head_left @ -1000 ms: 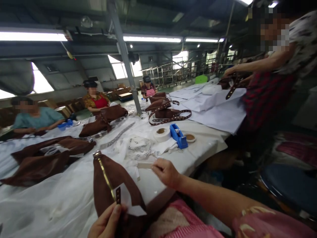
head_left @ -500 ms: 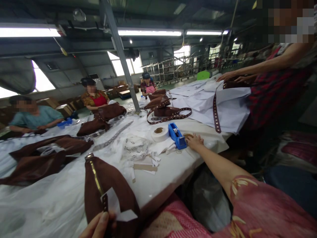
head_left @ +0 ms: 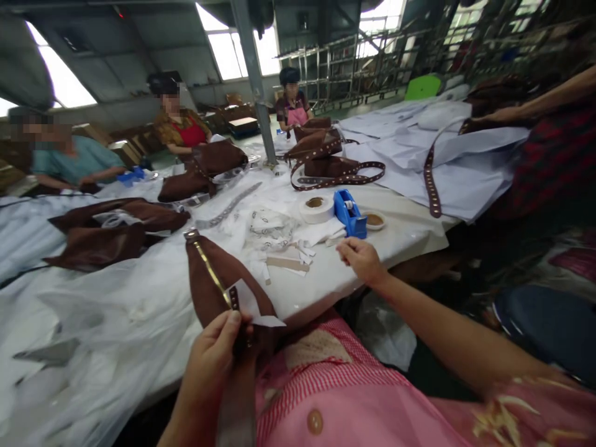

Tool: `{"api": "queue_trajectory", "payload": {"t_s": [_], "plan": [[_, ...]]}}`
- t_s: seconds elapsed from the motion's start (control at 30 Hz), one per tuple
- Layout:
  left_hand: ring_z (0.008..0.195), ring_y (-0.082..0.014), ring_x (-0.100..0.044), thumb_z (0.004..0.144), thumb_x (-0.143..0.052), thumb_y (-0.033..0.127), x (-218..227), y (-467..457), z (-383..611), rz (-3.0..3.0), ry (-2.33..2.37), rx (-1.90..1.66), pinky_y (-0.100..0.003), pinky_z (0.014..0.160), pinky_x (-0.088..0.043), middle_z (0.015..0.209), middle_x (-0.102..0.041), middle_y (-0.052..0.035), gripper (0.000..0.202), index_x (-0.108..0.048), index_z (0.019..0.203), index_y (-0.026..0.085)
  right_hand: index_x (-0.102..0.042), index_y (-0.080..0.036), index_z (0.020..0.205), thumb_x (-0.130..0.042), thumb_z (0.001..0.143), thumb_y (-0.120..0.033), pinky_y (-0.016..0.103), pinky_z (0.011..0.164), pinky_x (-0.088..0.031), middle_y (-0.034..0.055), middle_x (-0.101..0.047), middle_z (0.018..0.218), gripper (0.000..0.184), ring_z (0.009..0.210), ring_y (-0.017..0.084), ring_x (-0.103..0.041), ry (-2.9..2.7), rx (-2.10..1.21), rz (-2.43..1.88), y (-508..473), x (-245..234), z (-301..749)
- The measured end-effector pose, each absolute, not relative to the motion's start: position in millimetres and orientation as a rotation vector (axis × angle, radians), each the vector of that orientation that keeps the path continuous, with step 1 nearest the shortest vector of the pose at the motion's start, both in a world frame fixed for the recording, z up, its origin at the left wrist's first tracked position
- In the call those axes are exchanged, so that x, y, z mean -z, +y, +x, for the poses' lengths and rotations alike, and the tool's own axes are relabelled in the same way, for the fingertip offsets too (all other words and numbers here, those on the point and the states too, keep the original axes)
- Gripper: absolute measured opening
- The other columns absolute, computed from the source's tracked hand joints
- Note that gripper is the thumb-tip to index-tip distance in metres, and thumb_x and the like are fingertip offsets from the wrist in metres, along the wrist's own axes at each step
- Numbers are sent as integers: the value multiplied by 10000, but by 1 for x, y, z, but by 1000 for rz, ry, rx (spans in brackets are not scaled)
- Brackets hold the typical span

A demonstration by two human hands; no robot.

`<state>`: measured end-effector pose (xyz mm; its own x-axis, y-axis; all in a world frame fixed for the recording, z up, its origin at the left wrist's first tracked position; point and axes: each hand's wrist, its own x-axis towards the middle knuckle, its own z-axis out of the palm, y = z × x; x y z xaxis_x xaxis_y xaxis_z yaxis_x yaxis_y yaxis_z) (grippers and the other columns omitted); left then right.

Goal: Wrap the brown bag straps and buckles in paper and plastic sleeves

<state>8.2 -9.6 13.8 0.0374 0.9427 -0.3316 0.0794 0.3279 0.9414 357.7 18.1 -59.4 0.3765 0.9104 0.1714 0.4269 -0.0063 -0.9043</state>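
My left hand [head_left: 215,344] pinches a brown strap [head_left: 234,299] with metal eyelets, along with a folded piece of white paper [head_left: 248,302]. Beneath lies a brown bag [head_left: 205,285] with a gold zipper, at the table's near edge. My right hand [head_left: 365,261] hovers by that edge, thumb and fingers pressed together; whatever may be between them is too small to make out. Just beyond it stand a blue tape dispenser [head_left: 348,214] and a small, shallow round item with a brown centre [head_left: 375,221]. A white roll [head_left: 316,210] sits left of the dispenser.
Paper and cardboard scraps [head_left: 286,264] lie mid-table beside crumpled printed tissue [head_left: 267,226]. More brown bags [head_left: 116,230] rest on plastic sheeting at left. An eyeleted strap [head_left: 431,180] hangs over white sheets at right. Several people work around the table; a metal post [head_left: 256,81] rises behind it.
My right hand has left the small round item beside the dispenser and come back toward me, fingers now closed. My left hand still grips the strap and paper. The view has tilted down.
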Motion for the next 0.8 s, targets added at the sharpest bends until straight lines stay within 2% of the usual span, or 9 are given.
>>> {"api": "queue_trajectory", "payload": {"t_s": [0.07, 0.13, 0.2, 0.27, 0.37, 0.47, 0.57, 0.67, 0.8], "plan": [[651, -131, -578, 692, -779, 646, -13, -11, 8, 1042, 1267, -888, -193, 612, -478, 688, -643, -32, 561, -682, 859, 120, -636, -155, 761, -479, 934, -552, 247, 519, -412, 20, -565, 579, 460, 523, 133, -513, -1384, -775, -1443, 3, 45, 295], [661, -134, -566, 747, -744, 633, -13, -13, 5, 1082, 1201, -871, -207, 620, -464, 703, -631, -31, 536, -683, 879, 117, -694, -156, 869, -519, 943, -523, 249, 593, -431, 42, -641, 715, 413, 635, 140, -563, -1627, -944, -1206, -8, 28, 244], [681, -140, -558, 819, -688, 604, -13, -16, -2, 1139, 1170, -896, -220, 637, -450, 726, -623, -32, 494, -684, 910, 118, -714, -172, 950, -627, 897, -489, 252, 630, -414, 42, -649, 821, 333, 691, 137, -551, -1832, -935, -1102, -12, 12, 208], [707, -140, -546, 887, -627, 551, -14, -19, -9, 1191, 1147, -952, -227, 658, -438, 750, -612, -29, 430, -678, 905, 124, -694, -167, 829, -681, 865, -409, 253, 607, -367, 28, -602, 773, 245, 662, 125, -503, -1979, -856, -1097, -10, -1, 185], [769, -140, -545, 931, -586, 477, -16, -24, -21, 1299, 1153, -1024, -227, 710, -436, 817, -610, -35, 366, -666, 854, 129, -609, -152, 629, -636, 874, -291, 254, 577, -314, 15, -544, 653, 283, 615, 114, -460, -2050, -898, -1092, 2, -10, 168], [792, -154, -581, 936, -574, 474, -17, -28, -27, 1259, 1186, -1051, -240, 727, -459, 849, -640, -53, 364, -680, 931, 127, -629, -148, 628, -680, 829, -360, 245, 529, -286, 3, -523, 588, 296, 554, 101, -424, -1720, -1268, -1092, 20, -8, 162], [719, -159, -595, 926, -569, 495, -17, -31, -27, 1175, 1150, -996, -255, 671, -474, 809, -669, -81, 405, -673, 912, 103, -591, -147, 651, -818, 682, -475, 229, 452, -202, -28, -463, 534, 400, 471, 71, -336, -1065, -1539, -1071, 36, -4, 155], [667, -148, -587, 925, -570, 459, -17, -30, -23, 1242, 1111, -950, -248, 633, -463, 758, -674, -83, 382, -673, 857, 97, -502, -166, 653, -882, 582, -507, 215, 417, -166, -65, -399, 512, 516, 442, 54, -282, -765, -1562, -1011, 44, -3, 145], [646, -146, -585, 938, -543, 437, -15, -28, -22, 1348, 1148, -887, -243, 609, -444, 721, -678, -73, 381, -695, 815, 110, -491, -162, 665, -900, 566, -490, 205, 389, -182, -76, -382, 519, 533, 431, 46, -285, -667, -1517, -996, 46, -6, 131]]}}
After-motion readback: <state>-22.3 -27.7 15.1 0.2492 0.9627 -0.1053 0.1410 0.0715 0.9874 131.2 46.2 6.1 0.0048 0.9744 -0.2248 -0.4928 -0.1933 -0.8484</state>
